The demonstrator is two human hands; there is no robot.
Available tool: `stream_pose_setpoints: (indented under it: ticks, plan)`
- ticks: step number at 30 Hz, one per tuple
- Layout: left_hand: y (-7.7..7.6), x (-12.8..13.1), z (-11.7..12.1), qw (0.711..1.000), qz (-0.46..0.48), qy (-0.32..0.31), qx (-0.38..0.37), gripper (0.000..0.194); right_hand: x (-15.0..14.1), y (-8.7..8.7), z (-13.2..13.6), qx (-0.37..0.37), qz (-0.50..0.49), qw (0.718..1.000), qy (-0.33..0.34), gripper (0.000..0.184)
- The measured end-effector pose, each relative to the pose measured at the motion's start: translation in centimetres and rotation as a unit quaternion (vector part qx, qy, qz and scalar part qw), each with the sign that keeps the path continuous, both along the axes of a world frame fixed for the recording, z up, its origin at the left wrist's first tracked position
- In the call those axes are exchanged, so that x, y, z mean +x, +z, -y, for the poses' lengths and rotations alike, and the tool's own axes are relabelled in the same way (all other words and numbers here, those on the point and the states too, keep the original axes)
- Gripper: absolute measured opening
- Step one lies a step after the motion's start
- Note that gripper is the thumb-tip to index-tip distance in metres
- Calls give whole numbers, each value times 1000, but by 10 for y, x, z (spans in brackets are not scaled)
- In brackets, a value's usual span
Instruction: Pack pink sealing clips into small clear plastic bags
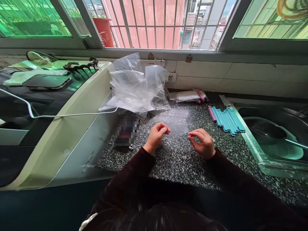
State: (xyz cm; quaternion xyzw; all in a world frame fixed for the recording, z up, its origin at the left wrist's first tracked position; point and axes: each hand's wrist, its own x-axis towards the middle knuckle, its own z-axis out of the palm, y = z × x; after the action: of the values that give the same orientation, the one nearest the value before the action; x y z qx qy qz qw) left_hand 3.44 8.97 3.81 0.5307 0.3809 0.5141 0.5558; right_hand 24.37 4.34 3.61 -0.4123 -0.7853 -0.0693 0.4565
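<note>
A small clear plastic bag [178, 128] is held up above the speckled counter, between my two hands. My left hand [156, 137] pinches its left end between thumb and curled fingers. At the bag's lower right corner, the thumb and forefinger of my right hand [202, 143] come together in a pinch, and the corner appears to be between them. I cannot make out anything inside the bag. Right of my right hand lies a row of blue flat sticks [227, 119] with a pink one [212, 113] at its left end.
A pile of clear plastic bags [139, 88] leans by the wall behind my left hand. Near it lie a blurred dark object [126, 131] and a packet with pink strips [187, 96]. The sink [252, 150] is at right, a cream-sided appliance [79, 96] at left with a white cable [72, 115].
</note>
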Motion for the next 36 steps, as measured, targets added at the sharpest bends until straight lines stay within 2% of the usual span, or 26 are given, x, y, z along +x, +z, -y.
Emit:
stream_pose_setpoints:
  ticks: [5,10,21,23,28,32,34,36]
  plan:
    - [3,1,0,998,39,-27,-45,10,-1,-1,0,2,-11,1000,9,16]
    - [2,2,0,995,49,-35,-82,10,0,-4,0,9,-14,1000,16,15]
    - [3,3,0,992,33,-51,-106,8,1,-5,0,45,-9,999,21,29]
    - [3,3,1,992,34,-53,-109,9,1,-4,0,47,-2,999,16,27]
    - [4,3,1,990,35,-57,-124,11,0,-2,0,41,42,998,3,6]
    - [0,5,-1,989,30,-55,-134,15,-2,0,1,51,49,997,28,4]
    - [-2,5,-3,991,22,-35,-128,17,-1,1,2,47,46,997,29,6]
    - [-4,3,-3,996,3,3,-92,20,1,2,1,40,34,999,15,7]
